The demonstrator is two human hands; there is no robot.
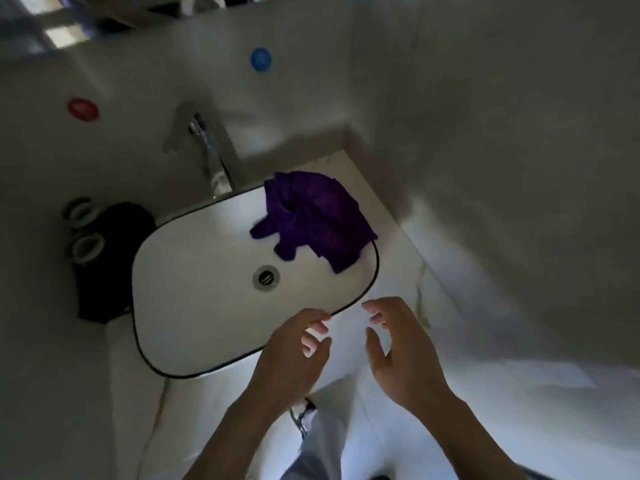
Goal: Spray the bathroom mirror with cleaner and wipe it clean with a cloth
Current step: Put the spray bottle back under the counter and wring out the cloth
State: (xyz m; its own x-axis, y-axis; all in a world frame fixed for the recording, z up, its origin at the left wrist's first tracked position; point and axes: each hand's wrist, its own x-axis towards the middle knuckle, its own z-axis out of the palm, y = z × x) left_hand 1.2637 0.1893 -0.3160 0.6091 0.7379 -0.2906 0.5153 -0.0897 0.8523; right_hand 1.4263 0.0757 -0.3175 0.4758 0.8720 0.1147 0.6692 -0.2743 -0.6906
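Purple cloth (pixel 313 216) lay crumpled over far right rim of sink (pixel 194 306). Left hand (pixel 294 355) and right hand (pixel 398 344) hovered at sink's near edge, fingers loosely spread, holding nothing.

You will find no text, label, brand or number that can be read anywhere here; the picture is dim and blurred.

Pale marbled tabletop (pixel 420 271) with white basin (pixel 194 299).
Purple cloth (pixel 311 216) draped over basin's far right rim, partly on tabletop; black holder (pixel 114 258) beside basin's left edge.
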